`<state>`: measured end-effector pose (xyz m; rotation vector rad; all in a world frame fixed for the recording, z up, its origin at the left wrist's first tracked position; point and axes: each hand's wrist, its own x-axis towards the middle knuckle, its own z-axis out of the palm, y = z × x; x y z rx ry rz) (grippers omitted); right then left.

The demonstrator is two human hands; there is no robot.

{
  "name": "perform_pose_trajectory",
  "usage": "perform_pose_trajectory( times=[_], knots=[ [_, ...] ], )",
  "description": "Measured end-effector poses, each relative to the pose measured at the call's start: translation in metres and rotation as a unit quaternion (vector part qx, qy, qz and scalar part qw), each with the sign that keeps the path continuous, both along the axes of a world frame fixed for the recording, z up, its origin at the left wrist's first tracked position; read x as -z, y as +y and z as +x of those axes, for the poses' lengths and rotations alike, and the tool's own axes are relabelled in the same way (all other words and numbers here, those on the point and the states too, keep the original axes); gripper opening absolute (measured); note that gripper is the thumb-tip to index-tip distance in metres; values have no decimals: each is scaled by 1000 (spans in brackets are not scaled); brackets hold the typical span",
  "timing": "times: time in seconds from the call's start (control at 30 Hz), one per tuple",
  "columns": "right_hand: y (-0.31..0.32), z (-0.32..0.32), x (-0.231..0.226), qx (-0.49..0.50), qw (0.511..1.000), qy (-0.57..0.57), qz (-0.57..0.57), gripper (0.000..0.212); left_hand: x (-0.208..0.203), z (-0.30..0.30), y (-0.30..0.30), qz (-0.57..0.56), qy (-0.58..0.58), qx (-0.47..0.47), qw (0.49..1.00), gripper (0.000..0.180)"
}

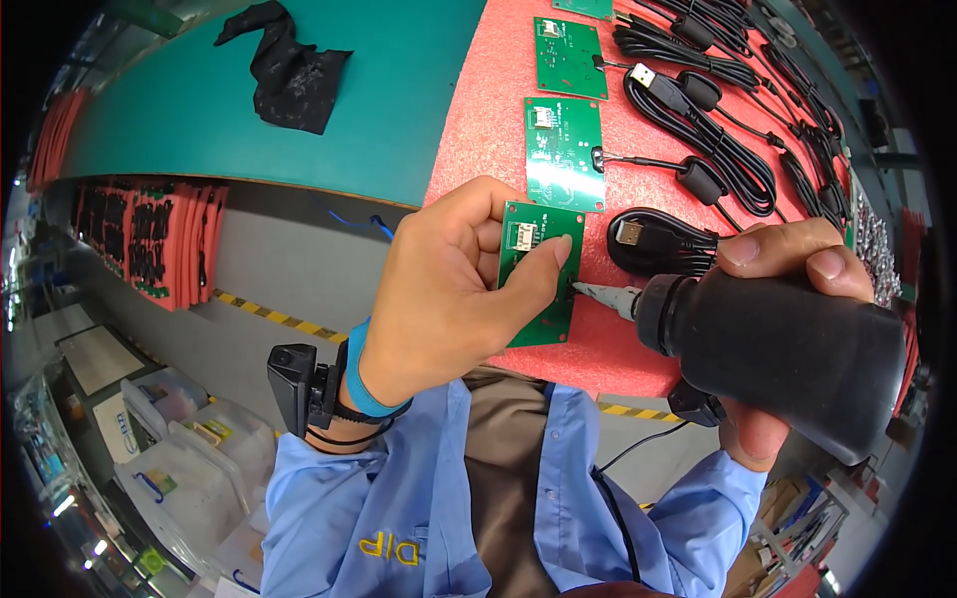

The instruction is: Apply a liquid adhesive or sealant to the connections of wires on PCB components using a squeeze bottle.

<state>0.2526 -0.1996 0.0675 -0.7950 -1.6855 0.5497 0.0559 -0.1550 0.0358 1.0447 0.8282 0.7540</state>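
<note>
My left hand [469,274] pinches a green circuit board [538,324] between thumb and fingers, near the front edge of the pink foam sheet [478,130]. A white connector sits on the board's upper left part. My right hand [797,257] is wrapped round a black squeeze bottle [788,349], tilted so its pale tapered nozzle [605,296] points left. The nozzle's tip is at the board's right edge, beside my left thumb. Whether anything flows out is too small to tell. A coiled black USB cable [663,244] lies just behind the nozzle.
More green boards [565,154] lie in a column on the foam, with bundled black cables [708,130] to their right. A black cloth [289,75] rests on the green table [399,110]. Stacked pink foam sheets [150,239] and clear plastic bins [189,478] stand at left.
</note>
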Motion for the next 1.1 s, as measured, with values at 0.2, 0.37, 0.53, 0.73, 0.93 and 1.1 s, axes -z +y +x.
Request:
perform_pose_trajectory(
  times=[0.2,0.37,0.53,0.73,0.93,1.1],
  knots=[
    [3,3,1,-27,1000,4,6,93,0,-1,0,-1,7,3,1000,9],
    [3,4,-1,-42,999,-5,15,92,0,-1,0,3,7,3,1000,9],
    [3,5,-1,-53,999,-7,6,92,2,-1,1,3,14,4,1000,9],
    [5,8,0,-79,997,-10,11,91,-1,-1,0,-8,6,2,1000,9],
    [6,9,-1,-90,996,0,6,92,0,-1,1,3,16,8,1000,9],
    [-1,1,-2,-19,1000,12,-8,91,0,-1,0,11,10,10,1000,9]
  ],
)
